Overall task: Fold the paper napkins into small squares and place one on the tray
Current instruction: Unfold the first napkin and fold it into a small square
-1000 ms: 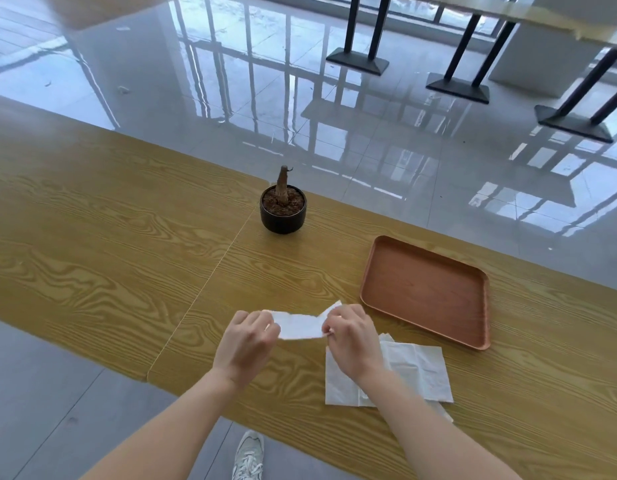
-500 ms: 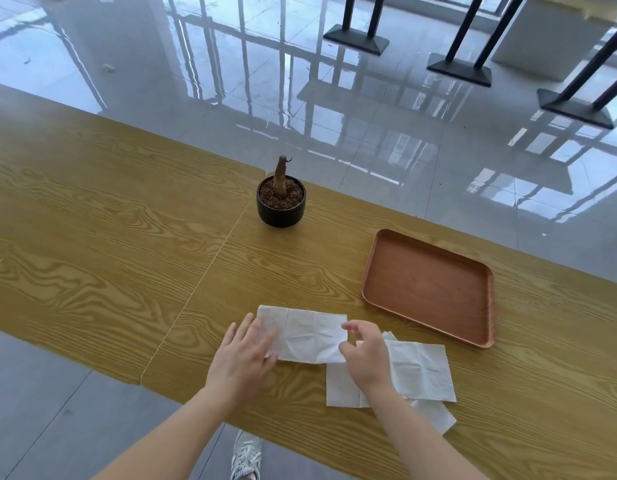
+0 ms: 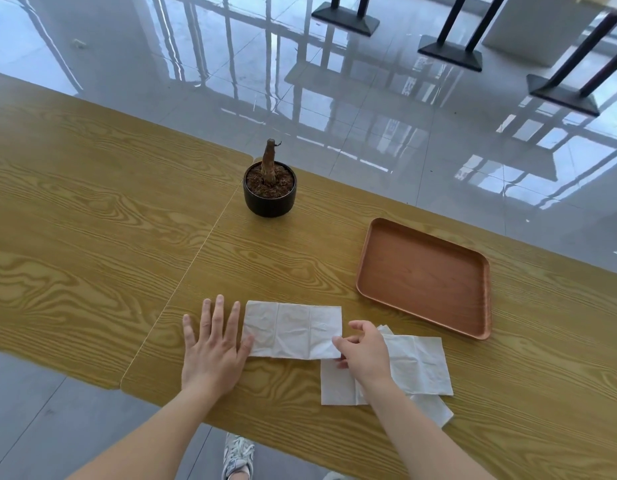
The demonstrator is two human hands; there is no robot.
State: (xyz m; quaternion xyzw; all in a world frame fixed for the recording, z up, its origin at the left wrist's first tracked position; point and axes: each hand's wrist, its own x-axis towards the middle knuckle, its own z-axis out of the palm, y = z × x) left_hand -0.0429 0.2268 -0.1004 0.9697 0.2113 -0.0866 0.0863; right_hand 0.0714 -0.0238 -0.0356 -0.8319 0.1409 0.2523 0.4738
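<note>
Seeing napkin (image 3: pixel 292 330) flat on table (image 3: pixel 92 220) between my hands, long axis left-right. Left hand (image 3: pixel 213 351) splayed, holding nothing, thumb at left edge; right hand (image 3: pixel 364 353) pinching right corner. Tray (image 3: pixel 482 271) empty, beyond right.

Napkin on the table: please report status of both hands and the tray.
Left hand flat, open, thumb on napkin edge. Right hand pinching its right corner. Tray holds nothing. Spare napkins under right hand; nothing in the way.
</note>
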